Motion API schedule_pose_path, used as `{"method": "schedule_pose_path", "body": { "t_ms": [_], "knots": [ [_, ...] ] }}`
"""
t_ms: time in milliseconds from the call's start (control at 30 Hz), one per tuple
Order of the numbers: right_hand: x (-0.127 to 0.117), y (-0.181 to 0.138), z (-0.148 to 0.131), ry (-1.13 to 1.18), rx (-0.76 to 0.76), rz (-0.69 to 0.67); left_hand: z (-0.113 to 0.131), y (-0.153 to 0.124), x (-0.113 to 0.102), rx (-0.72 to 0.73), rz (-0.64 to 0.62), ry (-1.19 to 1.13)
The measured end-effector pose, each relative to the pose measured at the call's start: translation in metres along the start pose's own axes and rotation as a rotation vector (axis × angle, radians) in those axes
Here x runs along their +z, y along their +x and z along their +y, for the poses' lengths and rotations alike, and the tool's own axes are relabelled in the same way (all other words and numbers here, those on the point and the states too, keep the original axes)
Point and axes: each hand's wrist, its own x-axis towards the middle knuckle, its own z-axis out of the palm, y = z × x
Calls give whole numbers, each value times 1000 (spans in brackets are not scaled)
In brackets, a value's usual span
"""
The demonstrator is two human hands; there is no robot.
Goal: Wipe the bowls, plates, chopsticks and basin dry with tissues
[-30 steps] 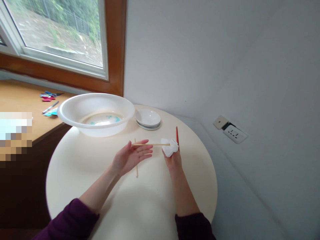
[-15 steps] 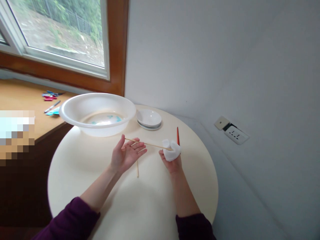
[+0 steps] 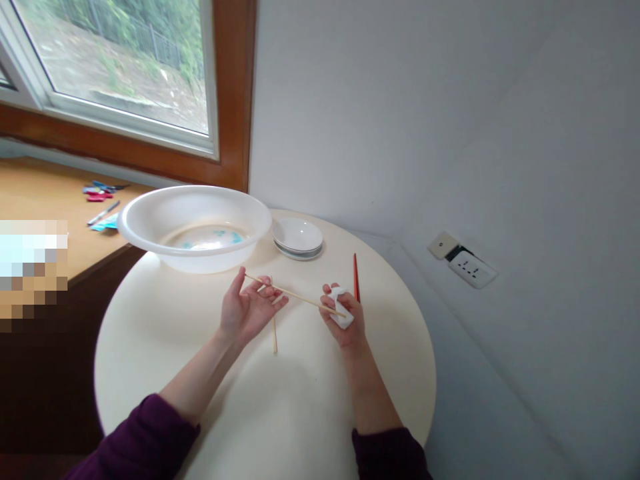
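A light wooden chopstick (image 3: 295,294) slants across from my left hand to my right. My left hand (image 3: 249,308) is palm up, with the chopstick's upper end at its thumb and fingers, the other fingers loosely curled. In my right hand (image 3: 351,321) is a crumpled white cloth (image 3: 342,309), fingers curled round it; the chopstick's lower end lies against the cloth. Another light chopstick (image 3: 275,337) rests on the table just beyond my left fingers, partly hidden by them. Red chopsticks (image 3: 356,277) lie behind my right hand; how many I cannot tell.
A large translucent white basin (image 3: 195,193) stands at the back left of the round cream table (image 3: 300,413). Beside it are stacked white dishes (image 3: 299,235). A wooden desk (image 3: 40,183) at left bears scissors (image 3: 99,191) and a pen (image 3: 104,213). The wall borders the table at right.
My right fingers have closed inward over the white cloth, which is now folded smaller. The chopstick's right end has dipped lower. My left hand has shifted slightly left.
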Motion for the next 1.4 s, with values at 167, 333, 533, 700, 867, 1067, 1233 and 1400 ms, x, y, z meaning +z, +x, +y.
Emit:
{"method": "schedule_pose_path", "body": {
  "t_ms": [167,333,533,700,867,1067,1233,1400],
  "knots": [
    [4,-6,-1,-98,65,-153,1,3,-2,-17,59,9],
    [5,-6,-1,-97,-22,-122,0,5,-5,-11,93,7],
    [3,-3,1,-114,-74,-29,1,6,-7,-20,84,-5],
    [0,2,3,-207,-112,53,1,4,-2,-65,55,49],
    [-14,9,-9,-343,-395,336,-1,2,1,-140,45,116],
    [-47,14,-30,-859,-719,843,-1,1,0,-160,2,105],
    [-62,16,-32,-1124,-737,881,-2,2,-1,-164,-4,96],
    [-60,17,-27,-1333,-705,849,-1,2,-3,-163,-8,81]
  ]
}}
